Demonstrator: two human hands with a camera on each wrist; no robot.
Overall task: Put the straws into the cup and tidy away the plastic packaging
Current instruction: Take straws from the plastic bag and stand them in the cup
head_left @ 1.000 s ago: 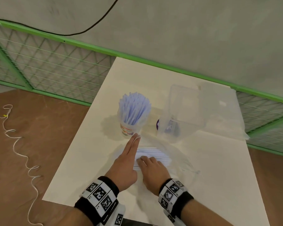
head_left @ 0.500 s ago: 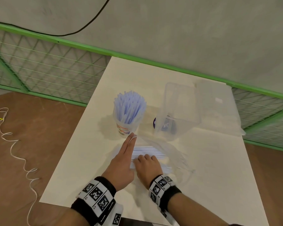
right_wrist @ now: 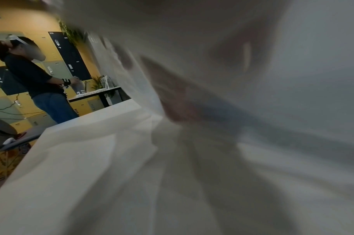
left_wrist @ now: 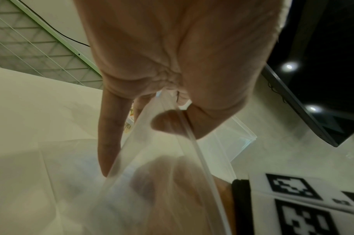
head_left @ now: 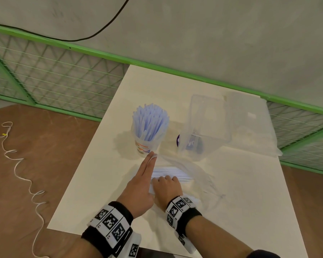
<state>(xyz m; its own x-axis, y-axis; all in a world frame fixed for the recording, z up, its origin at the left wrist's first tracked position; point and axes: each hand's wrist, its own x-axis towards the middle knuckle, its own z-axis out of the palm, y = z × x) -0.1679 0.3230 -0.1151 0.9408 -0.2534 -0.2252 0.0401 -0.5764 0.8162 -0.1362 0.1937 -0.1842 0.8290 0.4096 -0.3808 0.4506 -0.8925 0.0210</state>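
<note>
A printed cup (head_left: 145,146) full of pale blue straws (head_left: 150,121) stands upright on the white table (head_left: 250,211). Just in front of it lies a clear plastic bag (head_left: 199,175) with a bundle of straws (head_left: 173,173) still inside. My left hand (head_left: 151,157) reaches forward beside the cup; in the left wrist view its thumb and fingers (left_wrist: 168,124) pinch the bag's edge (left_wrist: 192,143) and hold it up. My right hand (head_left: 165,180) is inside the bag's mouth, fingers curled round the near end of the bundle. The right wrist view is blurred by plastic film.
A clear plastic box (head_left: 207,127) with a purple-labelled item behind it stands right of the cup, and a clear sheet or lid (head_left: 250,123) lies beyond. A green mesh fence (head_left: 63,75) runs along the table's far edge. A white cord (head_left: 22,174) lies on the floor at left.
Both hands keep their holds on the bag and the straws. Only the head view has shifted slightly.
</note>
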